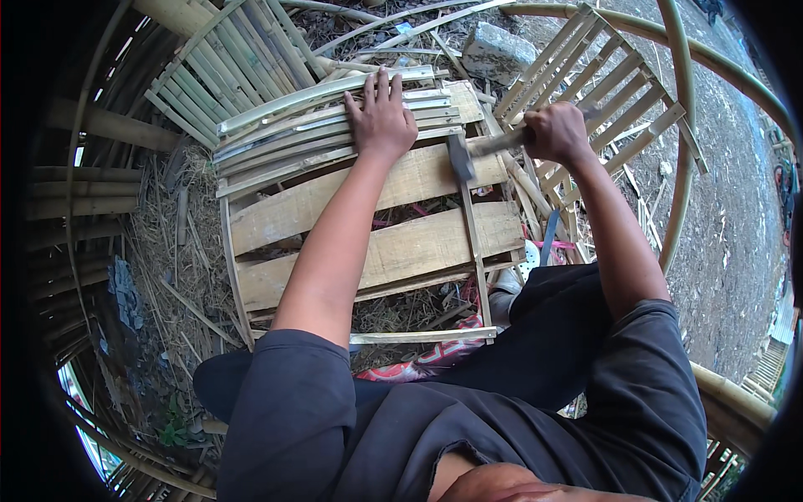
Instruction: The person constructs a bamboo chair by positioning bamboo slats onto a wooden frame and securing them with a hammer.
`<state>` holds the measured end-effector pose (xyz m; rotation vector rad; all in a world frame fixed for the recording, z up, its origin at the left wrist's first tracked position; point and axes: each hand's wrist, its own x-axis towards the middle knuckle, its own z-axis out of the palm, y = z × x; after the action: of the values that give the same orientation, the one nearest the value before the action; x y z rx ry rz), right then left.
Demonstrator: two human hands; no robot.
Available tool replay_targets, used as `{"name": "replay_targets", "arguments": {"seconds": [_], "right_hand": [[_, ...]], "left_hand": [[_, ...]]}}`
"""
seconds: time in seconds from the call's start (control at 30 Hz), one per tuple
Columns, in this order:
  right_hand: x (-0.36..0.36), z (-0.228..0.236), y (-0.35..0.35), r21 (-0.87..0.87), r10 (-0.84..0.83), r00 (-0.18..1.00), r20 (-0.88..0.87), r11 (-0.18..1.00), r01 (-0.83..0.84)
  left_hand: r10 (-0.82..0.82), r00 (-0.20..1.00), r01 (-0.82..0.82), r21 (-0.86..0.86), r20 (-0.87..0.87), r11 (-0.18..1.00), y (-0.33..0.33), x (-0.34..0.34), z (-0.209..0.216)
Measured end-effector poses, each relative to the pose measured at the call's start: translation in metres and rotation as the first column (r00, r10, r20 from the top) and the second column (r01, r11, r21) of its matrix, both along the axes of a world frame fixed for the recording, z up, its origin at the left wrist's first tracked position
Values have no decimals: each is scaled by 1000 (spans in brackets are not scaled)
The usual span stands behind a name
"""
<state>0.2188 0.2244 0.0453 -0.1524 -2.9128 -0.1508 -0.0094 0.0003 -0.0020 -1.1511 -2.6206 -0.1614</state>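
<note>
Here left hand point(381, 117) flat, fingers apart, on bamboo slats point(318, 134); right hand point(556, 132) clamped on hammer point(481, 149).

I count two hands, the left hand point(381, 117) and the right hand point(555, 132). I count one hammer point(468, 152). I count three wide wooden planks point(393, 251) in the pallet under the arms. I see a bunch of thin bamboo strips point(326, 125) lying side by side, about eight of them, but they lie so close that I cannot be sure. I count two slatted bamboo panels, one at the top left point(226, 67) and one at the top right point(602, 84). I count one grey stone block point(495, 52).
</note>
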Motion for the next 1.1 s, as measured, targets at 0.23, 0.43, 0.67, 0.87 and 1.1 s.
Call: {"name": "replay_targets", "arguments": {"seconds": [0.23, 0.43, 0.67, 0.87, 1.1], "right_hand": [[3, 7, 7, -10, 240, 958, -159, 970, -245], [4, 6, 3, -26, 49, 998, -37, 998, -50], [0, 6, 0, 6, -245, 968, 61, 969, 245], [3, 8, 2, -23, 49, 998, -33, 998, -50], [5, 11, 3, 20, 116, 991, -63, 993, -115]], "left_hand": [[-4, 1000, 4, 15, -12, 1000, 0, 3, -1], [6, 1000, -6, -6, 9, 1000, 1, 6, 1], [12, 1000, -12, -13, 24, 1000, 1, 3, 1], [2, 1000, -2, -1, 4, 1000, 1, 6, -2], [7, 1000, -6, -22, 13, 1000, 1, 6, 0]]}}
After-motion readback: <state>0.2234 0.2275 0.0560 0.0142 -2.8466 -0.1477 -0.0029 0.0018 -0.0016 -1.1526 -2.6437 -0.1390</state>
